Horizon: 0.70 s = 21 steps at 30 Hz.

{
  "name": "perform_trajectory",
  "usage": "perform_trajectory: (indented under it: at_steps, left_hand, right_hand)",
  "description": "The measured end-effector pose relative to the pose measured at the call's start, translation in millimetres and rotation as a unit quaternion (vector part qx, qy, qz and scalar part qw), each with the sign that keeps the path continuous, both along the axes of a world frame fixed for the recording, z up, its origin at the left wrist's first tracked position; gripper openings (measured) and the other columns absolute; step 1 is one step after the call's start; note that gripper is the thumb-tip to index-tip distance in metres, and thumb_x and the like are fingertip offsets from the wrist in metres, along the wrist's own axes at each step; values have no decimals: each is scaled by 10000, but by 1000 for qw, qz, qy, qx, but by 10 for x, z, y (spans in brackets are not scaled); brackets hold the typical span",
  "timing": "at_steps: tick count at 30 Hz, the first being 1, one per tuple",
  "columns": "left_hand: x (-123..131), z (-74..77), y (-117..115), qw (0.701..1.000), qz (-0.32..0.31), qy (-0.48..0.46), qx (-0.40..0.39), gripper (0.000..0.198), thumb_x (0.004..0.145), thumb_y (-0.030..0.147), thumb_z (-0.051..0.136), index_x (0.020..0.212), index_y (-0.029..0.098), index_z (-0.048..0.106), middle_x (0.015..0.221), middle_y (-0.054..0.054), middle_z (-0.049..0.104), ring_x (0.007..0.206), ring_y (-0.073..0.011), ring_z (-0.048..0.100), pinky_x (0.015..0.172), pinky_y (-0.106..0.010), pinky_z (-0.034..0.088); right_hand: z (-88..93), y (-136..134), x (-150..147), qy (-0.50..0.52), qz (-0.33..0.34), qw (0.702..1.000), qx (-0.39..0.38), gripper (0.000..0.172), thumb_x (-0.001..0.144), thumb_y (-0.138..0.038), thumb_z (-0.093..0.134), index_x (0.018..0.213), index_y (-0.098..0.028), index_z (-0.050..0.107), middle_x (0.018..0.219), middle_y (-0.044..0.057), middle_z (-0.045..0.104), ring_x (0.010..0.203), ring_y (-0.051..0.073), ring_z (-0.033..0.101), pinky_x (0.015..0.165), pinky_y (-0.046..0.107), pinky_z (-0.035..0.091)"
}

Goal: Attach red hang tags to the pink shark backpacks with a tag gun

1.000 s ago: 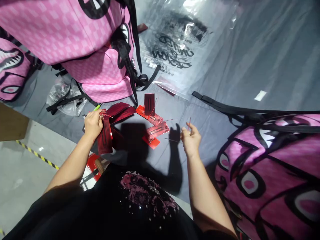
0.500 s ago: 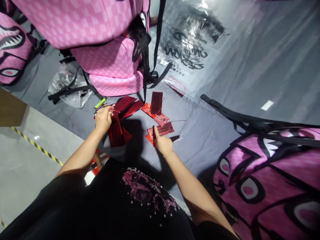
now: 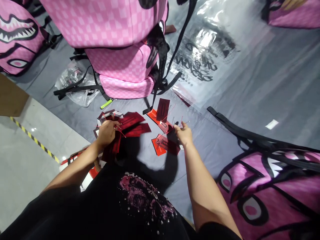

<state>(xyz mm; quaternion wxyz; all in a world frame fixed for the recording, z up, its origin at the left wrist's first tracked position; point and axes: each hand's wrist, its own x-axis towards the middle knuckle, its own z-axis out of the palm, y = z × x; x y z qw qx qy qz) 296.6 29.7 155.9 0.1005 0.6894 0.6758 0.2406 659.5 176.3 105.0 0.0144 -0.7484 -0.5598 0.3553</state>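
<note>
My left hand (image 3: 106,133) is closed on the strings of a bunch of dark red tags (image 3: 131,124), which fan out around it on the grey cloth. My right hand (image 3: 184,133) hovers just right of some loose tags, its thumb and forefinger apart; thin strings show near the fingertips. A dark tag (image 3: 163,110) lies across an orange-red one (image 3: 153,115). Below them, another red tag (image 3: 166,142) overlaps an orange one (image 3: 158,150).
Stacked pink backpacks (image 3: 120,63) stand beyond the tags, with a crumpled clear bag (image 3: 85,95) at left. A printed plastic bag (image 3: 200,63) lies behind. Another pink backpack (image 3: 270,196) is at lower right. Another person's hand (image 3: 293,4) shows at top right.
My right hand has moved off the lower loose tags to their right, and its fingers have parted. My left hand keeps the bunch, whose tags have spread differently. The view has shifted slightly.
</note>
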Motion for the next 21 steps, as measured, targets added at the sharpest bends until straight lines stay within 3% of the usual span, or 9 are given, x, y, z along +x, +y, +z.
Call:
perform_trajectory:
  at_steps: [3, 6, 9, 12, 18, 21]
  left_hand:
    - [133, -49, -114, 998, -60, -6, -14, 244, 901, 163, 397, 973, 165, 630, 834, -77, 689, 846, -211, 627, 827, -364, 490]
    - [282, -133, -192, 991, -122, -21, -44, 246, 908, 130, 401, 953, 173, 639, 838, -71, 701, 819, -195, 630, 803, -349, 491]
    - [464, -224, -222, 981, -168, -46, -80, 250, 867, 86, 436, 971, 180, 643, 862, -67, 707, 836, -182, 643, 809, -331, 504]
    - [650, -302, -202, 976, -172, -72, -112, 258, 854, 66, 452, 1000, 174, 635, 921, -68, 714, 884, -177, 654, 833, -316, 518]
    - [867, -382, -84, 970, -138, -110, -170, 229, 965, 165, 401, 1013, 161, 625, 924, -79, 700, 887, -176, 653, 834, -311, 528]
    - [909, -380, -31, 967, -139, -114, -181, 252, 991, 207, 368, 1020, 154, 613, 956, -99, 693, 912, -195, 649, 855, -340, 526]
  right_hand:
    - [-55, 326, -208, 5, -19, 1000, 17, 625, 823, -446, 684, 1335, -99, 597, 978, 114, 732, 898, 211, 676, 797, 286, 498]
    - [-90, 539, -420, -18, -39, 998, 35, 594, 756, -524, 733, 1183, -112, 698, 1040, 175, 721, 999, 281, 656, 855, 353, 484]
    - [-128, 687, -615, -35, -44, 997, 51, 456, 771, -477, 717, 1045, -113, 735, 985, 188, 725, 952, 288, 659, 827, 354, 480]
    - [-115, 743, -690, -28, -28, 996, 75, 238, 833, -321, 614, 875, -118, 731, 868, 168, 727, 848, 252, 665, 774, 315, 469]
    - [241, 550, -230, 1, -8, 987, 159, 251, 848, -342, 557, 801, -127, 679, 763, 119, 717, 735, 217, 661, 733, 299, 469]
    - [462, 398, 106, 31, -44, 970, 236, 285, 854, -388, 526, 837, -138, 660, 750, 95, 719, 679, 189, 659, 702, 280, 487]
